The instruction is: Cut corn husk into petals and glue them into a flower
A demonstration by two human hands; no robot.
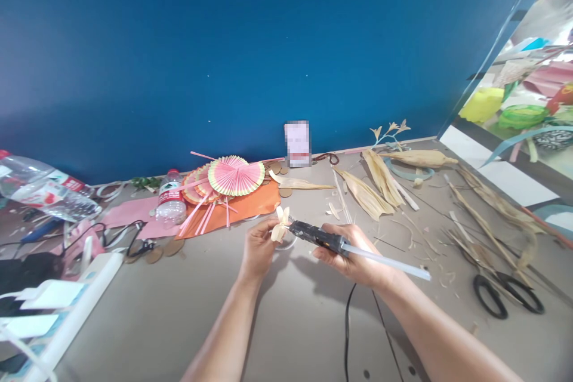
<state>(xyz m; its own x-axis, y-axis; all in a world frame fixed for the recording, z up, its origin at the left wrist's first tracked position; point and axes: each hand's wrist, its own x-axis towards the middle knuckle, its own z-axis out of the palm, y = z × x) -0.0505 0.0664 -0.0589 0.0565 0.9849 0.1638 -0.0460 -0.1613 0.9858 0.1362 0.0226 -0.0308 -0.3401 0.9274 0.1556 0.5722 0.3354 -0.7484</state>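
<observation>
Blue wall [224, 42] filled the top of the view, and under it ran the grey table [290, 322], crowded at the back and both sides. Far left, a big clear bottle [40, 188] lay on its side, and what it held, if anything, could not be told. Beside it an orange sheet [250, 206] carried the pink-and-yellow fans [235, 176]. Off to the right, dried husks [371, 191] were spread loose, with black scissors [508, 295] lying apart near the edge. A small bottle [171, 200] with a red label stood upright and capped just left of the fans, and its fill could not be made out either. Now the middle: the right hand [353, 256] was wrapped tight around a black glue gun [317, 236], a clear stick [385, 259] jutting out behind it and the cord [347, 328] trailing down toward the body. The left hand [257, 248] was closed in a pinch on a small husk flower [281, 224], held up just over the table in front of the fans. The nozzle sat right at the flower's base, touching or all but touching. By the look of it, this was the gluing step, a petal being fixed on. The next move would call for a steady nozzle, a small bead of glue, and fingertips kept off the hot tip.
</observation>
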